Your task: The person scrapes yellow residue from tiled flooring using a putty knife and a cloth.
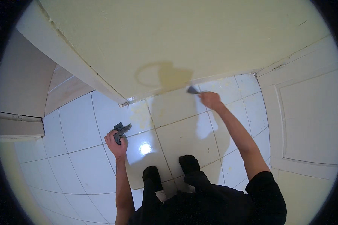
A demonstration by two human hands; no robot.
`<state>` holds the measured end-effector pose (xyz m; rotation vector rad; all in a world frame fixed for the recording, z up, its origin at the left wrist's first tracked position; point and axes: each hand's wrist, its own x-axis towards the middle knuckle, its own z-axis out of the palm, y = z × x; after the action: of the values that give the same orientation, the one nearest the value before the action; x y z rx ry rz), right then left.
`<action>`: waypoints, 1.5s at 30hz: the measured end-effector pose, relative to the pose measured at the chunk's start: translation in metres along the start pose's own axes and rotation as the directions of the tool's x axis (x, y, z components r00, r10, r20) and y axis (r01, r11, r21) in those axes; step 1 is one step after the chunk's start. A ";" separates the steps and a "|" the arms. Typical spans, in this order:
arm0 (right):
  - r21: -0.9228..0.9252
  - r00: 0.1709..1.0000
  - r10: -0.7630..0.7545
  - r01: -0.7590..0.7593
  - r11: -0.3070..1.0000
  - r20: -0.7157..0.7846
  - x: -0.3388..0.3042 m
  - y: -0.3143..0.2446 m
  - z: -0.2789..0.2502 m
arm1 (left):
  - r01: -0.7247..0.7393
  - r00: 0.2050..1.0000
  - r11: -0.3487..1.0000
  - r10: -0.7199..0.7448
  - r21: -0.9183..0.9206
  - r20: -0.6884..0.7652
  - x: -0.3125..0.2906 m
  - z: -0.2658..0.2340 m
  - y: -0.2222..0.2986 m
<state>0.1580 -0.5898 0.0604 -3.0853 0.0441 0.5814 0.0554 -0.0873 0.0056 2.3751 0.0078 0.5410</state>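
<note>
My left hand (116, 144) is closed round a crumpled dark grey cloth (121, 131), held over the white tiles left of my feet. Farther right, near the foot of the wall, my right hand (210, 99) grips a scraper (192, 90). Its dark, flared blade points left toward the wall's lower edge; whether it touches the wall is unclear. The handle is mostly hidden in my fingers. Yellowish flakes or smears (139, 116) mark the tiled floor (184, 137) along the wall.
A pale yellow wall (214, 37) stands ahead, with my shadow falling on it. A white door frame (64, 48) is at the left, and a white panelled door (308, 112) at the right. My dark-socked feet (189, 164) are on the tiles.
</note>
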 end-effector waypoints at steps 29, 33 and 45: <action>0.362 0.948 -0.301 0.318 0.876 -0.105 -0.026 -0.162 0.013 | -0.017 1.000 1.000 0.017 0.010 -0.007 -0.001 0.002 -0.001; 0.017 0.983 -0.181 0.182 0.983 -0.026 -0.023 -0.153 -0.014 | -0.016 1.000 1.000 0.016 0.017 -0.009 0.001 0.005 0.002; 0.255 0.926 -0.371 0.344 0.904 0.066 -0.036 -0.149 -0.045 | 0.006 1.000 1.000 -0.006 -0.001 0.016 0.002 -0.001 0.006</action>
<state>0.1447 -0.4407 0.1148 -2.7212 -0.4141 0.6716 0.0564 -0.0915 0.0110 2.3780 0.0075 0.5187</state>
